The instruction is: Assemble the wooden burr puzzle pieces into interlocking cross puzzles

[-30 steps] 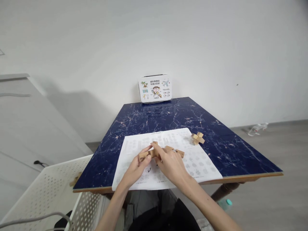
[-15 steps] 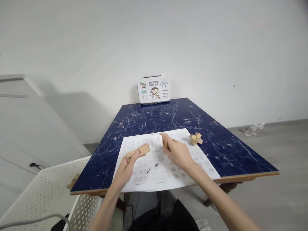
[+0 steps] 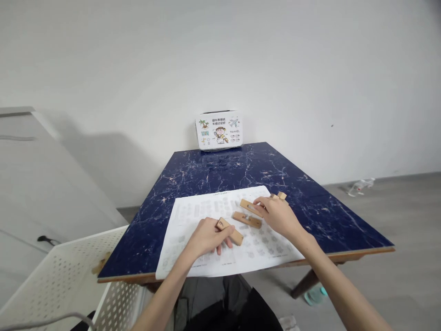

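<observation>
My left hand point(image 3: 206, 236) is closed around a wooden block point(image 3: 236, 236) with a dark mark on its end, held low over the printed sheet point(image 3: 188, 216). At the right, my right hand point(image 3: 280, 215) pinches the end of a notched wooden bar point(image 3: 248, 206). Just in front of that bar, a second notched wooden bar point(image 3: 247, 219) lies on the sheet. Behind my right hand, a wooden block puzzle point(image 3: 281, 196) is partly hidden. Small printed diagrams cover the sheet, too faint to read.
The blue marbled table point(image 3: 220, 172) carries a white cartoon-printed case point(image 3: 219, 131) at its back, against the wall. A white perforated basket point(image 3: 65, 257) stands at the left. On the floor at the right lie a clear plastic bottle point(image 3: 360, 186) and a teal-capped container point(image 3: 315, 295).
Both hands have moved right, with the left lower. Two notched bars now rest over the sheet near my right hand. The left hand's block has turned.
</observation>
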